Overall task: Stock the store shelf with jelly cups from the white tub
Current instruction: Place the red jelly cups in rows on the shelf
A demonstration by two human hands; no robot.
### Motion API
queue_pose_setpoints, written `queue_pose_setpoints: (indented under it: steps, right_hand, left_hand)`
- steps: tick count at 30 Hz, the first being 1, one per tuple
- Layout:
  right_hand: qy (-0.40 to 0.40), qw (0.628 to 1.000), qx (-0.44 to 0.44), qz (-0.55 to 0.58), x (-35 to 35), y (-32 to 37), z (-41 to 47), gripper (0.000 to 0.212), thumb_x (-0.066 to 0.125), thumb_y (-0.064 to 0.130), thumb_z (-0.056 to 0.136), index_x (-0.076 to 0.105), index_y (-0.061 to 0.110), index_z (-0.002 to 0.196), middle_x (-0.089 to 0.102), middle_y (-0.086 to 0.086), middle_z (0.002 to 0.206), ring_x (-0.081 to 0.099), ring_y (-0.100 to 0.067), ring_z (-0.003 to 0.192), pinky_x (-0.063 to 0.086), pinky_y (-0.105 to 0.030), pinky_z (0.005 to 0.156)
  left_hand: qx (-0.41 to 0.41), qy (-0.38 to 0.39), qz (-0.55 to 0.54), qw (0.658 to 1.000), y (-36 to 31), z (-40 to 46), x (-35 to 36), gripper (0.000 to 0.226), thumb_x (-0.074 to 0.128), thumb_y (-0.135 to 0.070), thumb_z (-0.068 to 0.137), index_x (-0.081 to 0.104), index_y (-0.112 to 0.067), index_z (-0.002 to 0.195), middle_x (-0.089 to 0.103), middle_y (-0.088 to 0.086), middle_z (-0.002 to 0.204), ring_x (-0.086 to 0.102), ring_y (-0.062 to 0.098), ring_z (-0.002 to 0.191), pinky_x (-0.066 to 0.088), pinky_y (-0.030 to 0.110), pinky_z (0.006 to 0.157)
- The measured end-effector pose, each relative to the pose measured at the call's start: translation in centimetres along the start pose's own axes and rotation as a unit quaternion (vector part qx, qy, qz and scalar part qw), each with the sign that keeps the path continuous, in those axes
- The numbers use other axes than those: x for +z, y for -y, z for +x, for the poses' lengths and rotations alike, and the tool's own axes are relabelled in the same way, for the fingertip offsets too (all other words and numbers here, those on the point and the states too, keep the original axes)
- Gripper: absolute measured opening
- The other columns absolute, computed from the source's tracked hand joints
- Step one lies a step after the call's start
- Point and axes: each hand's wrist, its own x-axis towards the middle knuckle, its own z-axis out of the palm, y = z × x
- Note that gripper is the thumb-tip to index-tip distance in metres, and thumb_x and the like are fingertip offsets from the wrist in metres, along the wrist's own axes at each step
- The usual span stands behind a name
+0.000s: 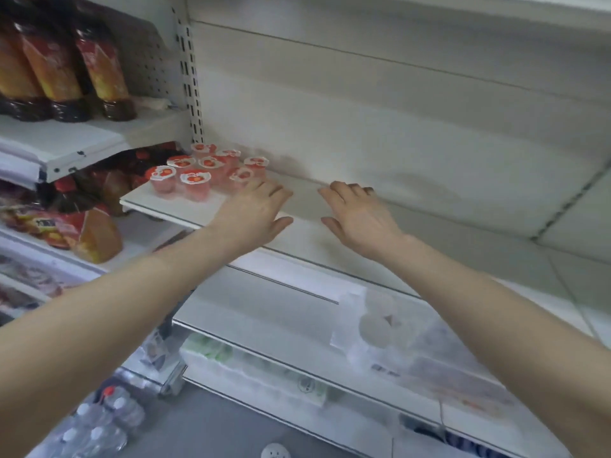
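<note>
— What does the person wear on the arms?

— Nothing that shows. Both forearms are bare from the lower edge of the view right up to the wrists; no sleeve or cuff comes into sight.

— Gloves, a watch, a bracelet?

— The left hand (256, 209) and the right hand (358, 214) are both ungloved, and each wrist is plain, with no strap or band.

— Rings? Painted nails?

— No ring shows on any finger. The fingertips are too blurred to tell anything about the nails.

— Any clothing at all?

— Only arms and hands are in view.
</note>
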Motion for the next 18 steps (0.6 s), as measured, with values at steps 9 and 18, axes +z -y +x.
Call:
queue_pose_setpoints:
  steps: [9,18]
  right_hand:
    - [0.023,0.993,0.096,-0.058,-6.2,1.4,-17.1,0.048,0.056,0.035,0.087,0.056,0.006,0.125,0.062,-0.015,0.114,0.06,-0.036,0.095,0.046,-0.042,0.079]
    - [0.054,0.976,0.19,-0.096,-11.7,0.9,-31.9,0.047,0.054,0.036,0.09,0.056,0.007,0.127,0.062,-0.013,0.113,0.059,-0.036,0.098,0.045,-0.044,0.082]
  left_hand:
    - [0.111,-0.029,-0.069,0.991,-12.2,-4.2,-2.7,0.043,0.062,-0.035,0.084,0.062,-0.006,0.117,0.065,0.015,0.106,0.059,0.037,0.093,0.052,0.042,0.078]
    - [0.227,-0.02,-0.115,0.967,-24.1,-5.1,-3.9,0.043,0.066,-0.033,0.085,0.06,-0.009,0.12,0.064,0.013,0.11,0.058,0.036,0.094,0.051,0.044,0.076]
